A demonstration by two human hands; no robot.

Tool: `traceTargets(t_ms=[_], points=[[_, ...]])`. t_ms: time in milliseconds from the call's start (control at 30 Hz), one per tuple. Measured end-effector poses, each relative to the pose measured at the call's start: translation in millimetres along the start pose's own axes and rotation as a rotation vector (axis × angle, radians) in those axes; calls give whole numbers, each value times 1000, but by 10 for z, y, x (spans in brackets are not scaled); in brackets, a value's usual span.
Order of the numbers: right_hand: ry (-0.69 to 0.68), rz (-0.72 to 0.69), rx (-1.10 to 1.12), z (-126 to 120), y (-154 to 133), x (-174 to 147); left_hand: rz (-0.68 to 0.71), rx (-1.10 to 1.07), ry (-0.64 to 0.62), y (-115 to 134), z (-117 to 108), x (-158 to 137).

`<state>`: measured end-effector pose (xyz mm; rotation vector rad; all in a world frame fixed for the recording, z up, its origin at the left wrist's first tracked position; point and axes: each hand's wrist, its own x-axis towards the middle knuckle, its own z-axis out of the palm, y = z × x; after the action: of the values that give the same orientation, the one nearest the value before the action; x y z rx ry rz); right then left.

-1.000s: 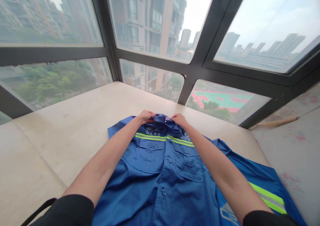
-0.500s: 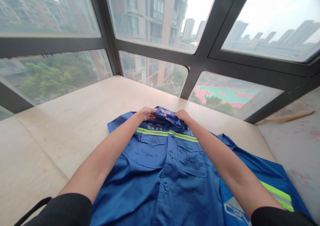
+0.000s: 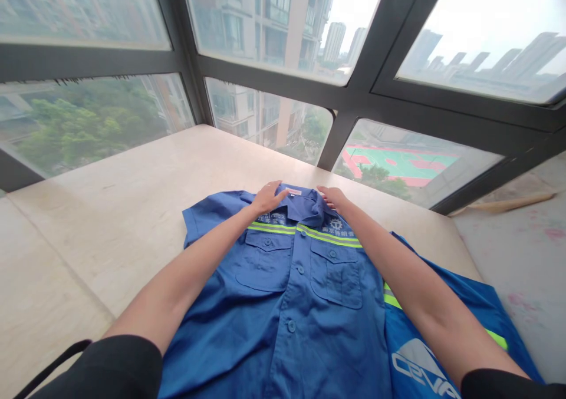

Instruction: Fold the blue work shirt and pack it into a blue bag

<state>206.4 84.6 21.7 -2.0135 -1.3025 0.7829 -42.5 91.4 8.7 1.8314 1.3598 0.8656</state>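
Observation:
A blue work shirt (image 3: pixel 292 304) with yellow reflective stripes, two chest pockets and a buttoned front lies face up on a beige stone ledge (image 3: pixel 110 228). My left hand (image 3: pixel 267 197) rests flat on the left side of its collar, fingers stretched out. On the collar's right side lies my right hand (image 3: pixel 335 197), fingers also spread and pressing the cloth. Neither hand grips anything. A second blue garment (image 3: pixel 420 358) with white lettering and a reflective stripe lies under my right forearm.
Dark-framed windows (image 3: pixel 349 104) enclose the ledge at the back and left, showing buildings and a sports court outside. A lower pale surface (image 3: pixel 522 269) with pink marks is at the right, with a wooden stick (image 3: pixel 513 203) by the window.
Both hands have let go of the pinched collar and now lie flat on it. The collar and shirt lie smoother and flatter.

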Motion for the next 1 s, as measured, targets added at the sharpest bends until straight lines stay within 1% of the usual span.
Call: traceTargets(t_ms=[67,100,133,200,267,367,467,500,533,600,633,700,767,833,900,1000], points=[[68,-68,-51,59,27,-100,153,253,-127,-3,87,-83],[91,-131,-93,111,48,-169,203,385,-177,-11,132,-121],[102,-200,-139,176,74,-246,226,494,-210,-24,173,-152],[95,-376,-299,321,143,-404,221,607,-239,-56,229,-184],[96,-462,-432,449,216,-530,228,651,-247,-92,248,-175],[134,-457,-496,543,282,-583,237,661,-236,-140,229,-116],[157,-410,-472,523,297,-487,241,679,-237,-171,198,-56],[160,-400,-464,502,301,-444,265,692,-236,-177,189,-42],[165,-400,-452,477,309,-405,311,707,-229,-181,181,-30],[195,-458,-402,425,334,-360,481,738,-210,-181,166,-13],[217,-526,-372,400,348,-360,593,752,-212,-174,161,-6],[231,-730,-337,356,367,-403,799,780,-259,-139,157,8],[182,-944,-369,327,364,-483,930,812,-341,-68,163,20],[116,-1078,-446,310,342,-566,995,859,-423,41,177,23],[58,-1148,-517,290,318,-624,1017,912,-490,169,184,13],[-71,-1226,-562,202,308,-650,991,948,-567,337,156,-19]])
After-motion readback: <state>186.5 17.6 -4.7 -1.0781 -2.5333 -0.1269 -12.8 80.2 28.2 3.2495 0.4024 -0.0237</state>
